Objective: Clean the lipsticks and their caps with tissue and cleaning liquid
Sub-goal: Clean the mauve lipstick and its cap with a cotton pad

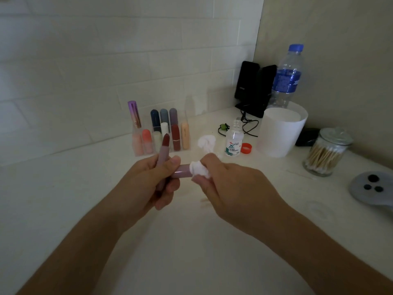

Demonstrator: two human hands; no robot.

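My left hand [148,179] grips an uncapped mauve lipstick [164,150] upright, its dark red tip showing, and also holds the matching mauve cap [181,170] lying sideways between thumb and fingers. My right hand [225,182] pinches a wad of white tissue [198,169] pressed against the open end of the cap. The small clear bottle of cleaning liquid [234,140] stands open behind, its red lid [246,148] beside it. Another crumpled tissue [207,142] lies left of the bottle.
A clear organizer [161,133] holds several lipsticks at the back. A white cup [278,133], a water bottle [287,75], black speakers [253,88], a jar of cotton swabs [325,152] and a grey controller [374,188] stand at the right on the white counter [191,252].
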